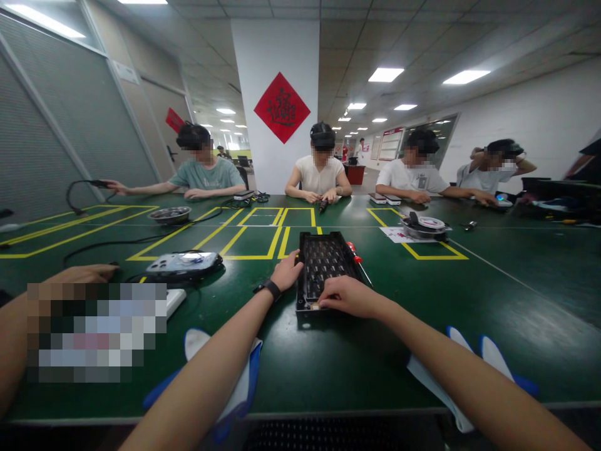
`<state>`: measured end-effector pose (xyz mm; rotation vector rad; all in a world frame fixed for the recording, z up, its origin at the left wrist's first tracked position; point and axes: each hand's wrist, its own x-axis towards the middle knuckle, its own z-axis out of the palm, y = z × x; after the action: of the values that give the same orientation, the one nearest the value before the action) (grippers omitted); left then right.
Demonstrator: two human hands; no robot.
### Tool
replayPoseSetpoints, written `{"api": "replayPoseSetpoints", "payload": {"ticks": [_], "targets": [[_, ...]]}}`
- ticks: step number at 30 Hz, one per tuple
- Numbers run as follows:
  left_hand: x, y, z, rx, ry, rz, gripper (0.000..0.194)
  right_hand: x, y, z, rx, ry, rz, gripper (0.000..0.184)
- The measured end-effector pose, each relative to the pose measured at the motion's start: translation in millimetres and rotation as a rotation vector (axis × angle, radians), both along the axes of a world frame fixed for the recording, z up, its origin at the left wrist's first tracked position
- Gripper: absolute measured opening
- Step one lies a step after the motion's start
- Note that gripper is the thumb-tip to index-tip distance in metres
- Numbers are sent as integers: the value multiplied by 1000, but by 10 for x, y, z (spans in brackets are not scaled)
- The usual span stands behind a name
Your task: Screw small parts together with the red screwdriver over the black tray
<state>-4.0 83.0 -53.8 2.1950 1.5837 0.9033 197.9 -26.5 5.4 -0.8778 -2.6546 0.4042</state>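
A black rectangular case (327, 257) lies before me on the green table, with rows of small metallic pieces inside it; they are too small to name. My left hand (285, 273), with a dark band at the wrist, grips the case's left wall. At the near left corner, the thumb and fingers of my right hand (342, 295) are pinched together, and a small pale piece (315, 306) shows beside the fingertips. Whether the fingers hold it is hidden. Along the case's right side lies a tool with a red handle (353, 252) and a metal shaft.
White-and-blue gloves (244, 376) lie under my left forearm, more (462, 357) by my right. A phone (184, 263) with cables lies left, near another person's arm (70, 282). Metal bowls (169, 215) (425, 230) stand farther off. Several people sit opposite. Yellow tape (246, 257) marks the table.
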Motion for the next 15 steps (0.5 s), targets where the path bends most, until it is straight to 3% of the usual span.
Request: {"api": "replayPoseSetpoints", "payload": {"ticks": [15], "targets": [[-7, -11, -9, 2, -4, 1, 51, 24, 9, -17, -59, 93, -20, 25]]}}
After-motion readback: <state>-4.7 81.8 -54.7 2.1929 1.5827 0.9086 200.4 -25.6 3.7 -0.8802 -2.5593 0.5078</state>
